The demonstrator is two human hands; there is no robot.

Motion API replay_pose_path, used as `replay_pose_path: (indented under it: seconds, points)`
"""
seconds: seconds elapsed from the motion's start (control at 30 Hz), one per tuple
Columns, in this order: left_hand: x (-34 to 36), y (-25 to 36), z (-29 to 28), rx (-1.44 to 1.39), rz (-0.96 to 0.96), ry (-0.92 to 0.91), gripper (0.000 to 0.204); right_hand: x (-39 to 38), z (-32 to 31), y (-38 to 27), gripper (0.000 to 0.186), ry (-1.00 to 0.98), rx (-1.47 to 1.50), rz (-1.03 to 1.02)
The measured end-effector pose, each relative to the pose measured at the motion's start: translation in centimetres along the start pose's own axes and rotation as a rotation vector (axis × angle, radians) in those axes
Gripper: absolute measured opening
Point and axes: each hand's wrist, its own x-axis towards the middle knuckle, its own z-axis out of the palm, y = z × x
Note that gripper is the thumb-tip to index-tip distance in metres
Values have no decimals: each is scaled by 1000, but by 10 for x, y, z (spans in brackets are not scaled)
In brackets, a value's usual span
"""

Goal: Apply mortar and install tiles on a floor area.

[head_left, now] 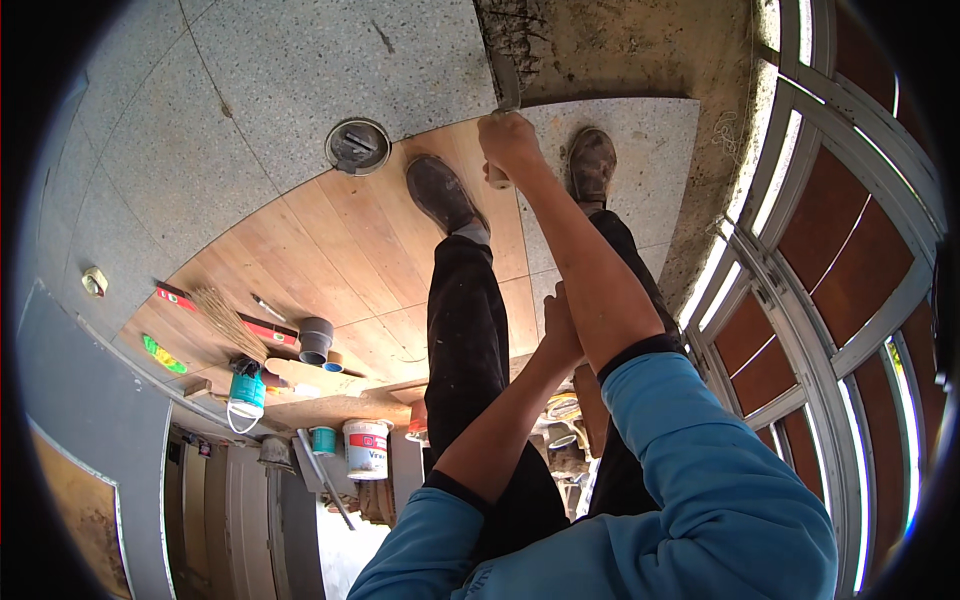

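My right hand is closed around a wooden-handled tool, low over the floor between my two shoes. The light butt of its handle shows below my fist. A grey, blade-like end shows above the fist, at the edge of the speckled tile; its exact kind is not clear. My left hand is bent near my right forearm, which hides part of its fingers. Whether it holds anything cannot be made out. Beside my left shoe is a round container with dark grey contents.
Wood-look planks lie underfoot. Bare rough ground is at the far right, beside a metal-framed panel wall. To the left are a red level, a straw brush, a grey pipe piece, a teal bucket and a white bucket.
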Motion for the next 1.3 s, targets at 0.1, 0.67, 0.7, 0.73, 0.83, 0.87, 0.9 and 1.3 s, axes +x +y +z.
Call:
replay_pose_path:
  seconds: [0.1, 0.67, 0.7, 0.73, 0.83, 0.87, 0.9, 1.3]
  points:
    - [8, 5, 20, -14, 78, 146, 58, 42, -10, 9, 36, 27, -280, -211]
    - [2, -11, 10, -77, -72, 87, 49, 18, 12, 31, 40, -160, -164, 81]
    - [6, -3, 5, -20, -60, 42, 49, 17, 2, 27, 40, -153, -183, 103]
    - [10, 3, 1, 38, -51, -3, 50, 15, -5, 23, 40, -149, -202, 125]
    - [16, 8, -14, 81, -139, -131, 49, 1, -10, 12, 38, -139, -106, 207]
    - [18, 17, -18, 75, -121, -133, 49, 7, -20, 14, 38, -121, -111, 207]
    - [19, 23, -21, 109, -65, -49, 48, 17, -30, 17, 34, -153, -77, 203]
    - [14, 14, -13, 57, 16, 57, 47, 65, 3, 20, 28, -375, -367, 224]
